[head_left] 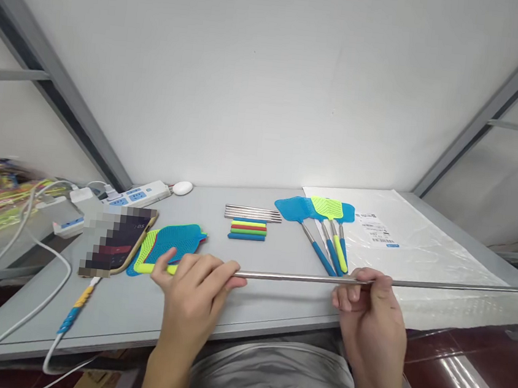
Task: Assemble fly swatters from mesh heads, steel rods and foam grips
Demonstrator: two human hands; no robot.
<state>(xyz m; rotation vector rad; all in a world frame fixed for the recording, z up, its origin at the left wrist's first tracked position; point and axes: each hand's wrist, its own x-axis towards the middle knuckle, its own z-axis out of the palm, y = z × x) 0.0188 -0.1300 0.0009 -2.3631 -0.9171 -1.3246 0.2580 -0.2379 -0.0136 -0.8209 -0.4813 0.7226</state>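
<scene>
A long metal fly swatter rod (285,277) stretches across in front of me, above the table's front edge. My left hand (196,289) is wrapped round it near its yellow-green handle grip (147,267), which sticks out on the left. My right hand (369,310) pinches the metal part between thumb and fingers, and the rod runs on out of view to the right. Behind it lie several fly swatters with blue heads (295,208) and a yellow-green head (326,208). Loose swatter heads (180,241) are stacked beside my left hand.
Several metal rods (252,213) and coloured handle grips (248,230) lie mid-table. A phone (117,241), a power strip (141,197) and a white mouse (182,188) sit on the left. A labelled white plastic bag (424,248) covers the right side of the grey table (269,309).
</scene>
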